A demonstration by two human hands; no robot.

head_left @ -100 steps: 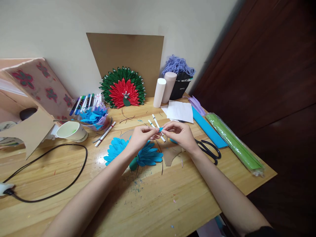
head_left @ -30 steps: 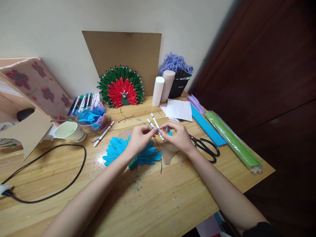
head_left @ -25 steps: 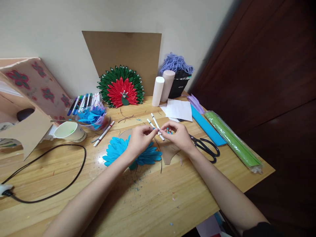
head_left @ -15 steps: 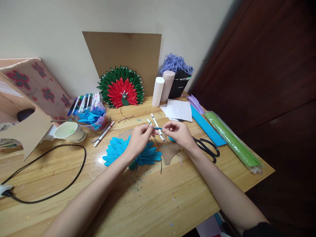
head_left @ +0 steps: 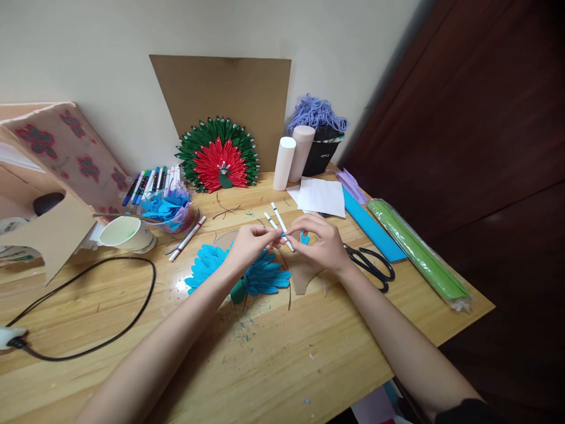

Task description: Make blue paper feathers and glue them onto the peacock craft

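Observation:
In the head view, a small piece of blue crepe paper point(head_left: 283, 235) is pinched between my two hands. My left hand point(head_left: 252, 246) holds its left side between thumb and forefinger. My right hand point(head_left: 321, 240) has its thumb and forefinger closed at the other end; most of the piece is hidden by the fingertips. Below my left wrist lies a fan of blue paper petals point(head_left: 267, 275) with a dark green piece point(head_left: 238, 291) at its base. A loose blue petal point(head_left: 304, 238) shows behind my right hand. Two white markers point(head_left: 279, 217) lie just beyond the fingertips.
Black-handled scissors point(head_left: 373, 265) lie right of my right hand, near blue point(head_left: 375, 224) and green crepe rolls point(head_left: 417, 253). A red-green paper peacock point(head_left: 220, 162) leans on cardboard point(head_left: 229, 88) at the back. Left are a paper cup point(head_left: 126, 235), a scrap bowl point(head_left: 170, 215) and a black cable point(head_left: 152, 288).
My hands have come closer together around the blue paper, so less of it shows. My right fingers have shifted left, and the loose blue petal behind them shows more.

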